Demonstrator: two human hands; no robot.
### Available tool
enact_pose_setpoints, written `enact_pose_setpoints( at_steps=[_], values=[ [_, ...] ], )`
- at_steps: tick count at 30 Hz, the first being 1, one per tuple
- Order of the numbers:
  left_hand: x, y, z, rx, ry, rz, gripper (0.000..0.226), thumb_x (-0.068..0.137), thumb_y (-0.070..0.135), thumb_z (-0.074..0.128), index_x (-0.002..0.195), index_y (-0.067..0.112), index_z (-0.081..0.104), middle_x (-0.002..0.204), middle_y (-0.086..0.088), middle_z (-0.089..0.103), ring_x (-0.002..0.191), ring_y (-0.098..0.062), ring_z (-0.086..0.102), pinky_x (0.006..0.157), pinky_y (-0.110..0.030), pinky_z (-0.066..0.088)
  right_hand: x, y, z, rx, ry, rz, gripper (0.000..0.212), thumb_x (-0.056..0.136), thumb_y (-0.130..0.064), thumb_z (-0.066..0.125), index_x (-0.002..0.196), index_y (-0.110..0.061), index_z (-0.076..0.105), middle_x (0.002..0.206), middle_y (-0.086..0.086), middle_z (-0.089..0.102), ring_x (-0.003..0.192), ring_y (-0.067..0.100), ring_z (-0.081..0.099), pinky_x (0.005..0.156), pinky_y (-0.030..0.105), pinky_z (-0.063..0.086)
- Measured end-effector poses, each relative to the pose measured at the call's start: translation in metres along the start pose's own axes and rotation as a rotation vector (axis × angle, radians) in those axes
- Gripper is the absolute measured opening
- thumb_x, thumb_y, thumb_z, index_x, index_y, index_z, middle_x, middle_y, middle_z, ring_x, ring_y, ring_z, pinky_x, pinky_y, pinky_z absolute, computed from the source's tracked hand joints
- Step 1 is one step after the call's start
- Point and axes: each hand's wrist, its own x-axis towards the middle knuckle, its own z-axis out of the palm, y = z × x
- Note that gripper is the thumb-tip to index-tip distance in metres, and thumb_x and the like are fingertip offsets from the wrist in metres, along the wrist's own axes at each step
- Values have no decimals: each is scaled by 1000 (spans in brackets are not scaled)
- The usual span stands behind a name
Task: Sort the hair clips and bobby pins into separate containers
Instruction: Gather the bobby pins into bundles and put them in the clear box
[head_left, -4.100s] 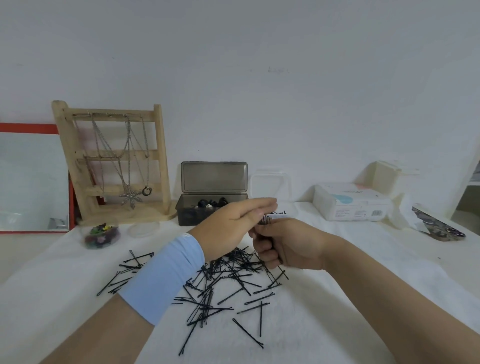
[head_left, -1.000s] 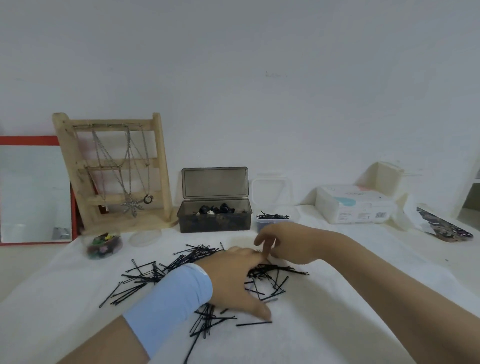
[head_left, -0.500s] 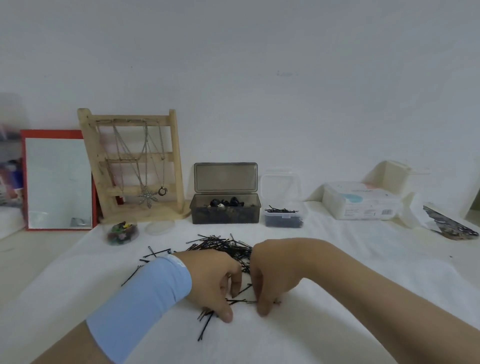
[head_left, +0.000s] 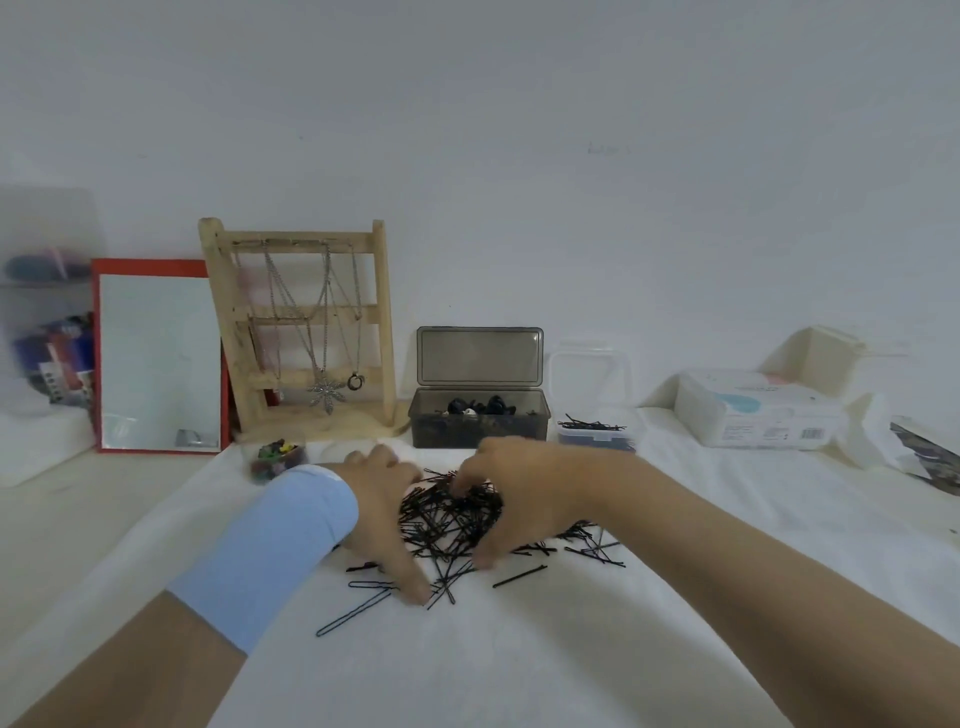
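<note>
Cupping the big heap of bobby pins (head_left: 451, 519) on the white cloth (head_left: 519, 670) between my left hand (head_left: 382, 512) and right hand (head_left: 527, 499), both spread wide and gripping none, I judge most unsorted; the dark box (head_left: 478, 426) seemingly holds clips, the small tub (head_left: 597, 436) few pins.

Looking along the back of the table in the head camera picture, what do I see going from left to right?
red-framed mirror → wooden necklace stand → dark box → clear tub → white wipes pack
</note>
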Motion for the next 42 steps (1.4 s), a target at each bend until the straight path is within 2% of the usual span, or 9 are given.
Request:
enact_pose_setpoints(
  at_steps=[2, 4, 11, 18, 22, 27, 33, 37, 42],
  values=[
    [-8, -12, 1, 44, -148, -90, 137, 53, 80, 75, 157, 38, -3, 166, 6, -6, 152, -22, 13, 118, -46, 29, 9, -14, 8, 42, -77, -76, 101, 63, -60, 84, 149, -37, 35, 145, -8, 39, 134, 16, 38, 110, 41, 40],
    [-11, -17, 5, -24, -169, -73, 131, 54, 78, 77, 157, 35, 8, 164, 6, 10, 147, -20, 27, 113, -41, 37, 19, -20, 15, 77, -116, -112, 99, 62, -54, 88, 148, -38, 39, 148, -10, 40, 136, 14, 39, 112, 38, 38],
    [5, -15, 14, -396, 176, 192, 45, 82, 41, 76, 124, 35, 61, 112, 18, 58, 96, -4, 59, 78, -15, 45, 33, -5, 7, -59, 49, -52, 23, 75, -41, 81, 98, -37, 77, 105, -15, 68, 98, 12, 58, 84, 30, 44],
    [-6, -36, 11, -33, -90, -207, 122, 54, 83, 70, 154, 34, 19, 158, 3, 20, 141, -25, 34, 108, -42, 40, 37, -17, 2, -17, 28, -49, 55, 85, -37, 68, 138, -32, 53, 141, 1, 43, 133, 24, 39, 106, 41, 40],
    [-9, -37, 15, -118, -83, -184, 96, 60, 77, 71, 137, 25, 49, 129, 5, 60, 103, -16, 66, 89, -31, 54, 53, -33, 14, 67, -86, -70, 105, 77, -56, 77, 159, -27, 18, 165, -7, 19, 150, 17, 20, 121, 38, 22],
    [9, -35, 20, -291, 84, 18, 43, 77, 37, 77, 118, 29, 67, 109, 11, 68, 99, -13, 66, 88, -28, 55, 67, -27, 10, 48, 9, -140, 57, 86, -35, 75, 140, -28, 56, 130, -4, 62, 113, 16, 56, 95, 28, 45],
    [37, -23, 23, -637, 197, 195, 31, 82, 17, 75, 109, 30, 70, 91, 18, 71, 84, -6, 68, 77, -21, 57, 57, 1, -3, -84, -41, -32, 24, 83, -38, 76, 104, -25, 78, 90, -13, 70, 84, 10, 60, 71, 21, 45],
    [32, -22, 13, -665, 251, 209, 37, 83, 35, 77, 117, 37, 62, 113, 16, 65, 94, -6, 64, 82, -22, 52, 43, 15, -12, -59, -59, 34, 29, 88, -44, 70, 111, -28, 75, 105, -12, 68, 100, 13, 61, 83, 25, 44],
    [23, -20, 7, -136, 25, -84, 93, 71, 71, 68, 149, 32, 35, 148, 4, 35, 136, -22, 39, 106, -39, 42, 36, 5, -9, 78, -25, -51, 60, 80, -55, 73, 135, -37, 58, 140, -12, 48, 128, 11, 45, 104, 30, 38]
  ],
)
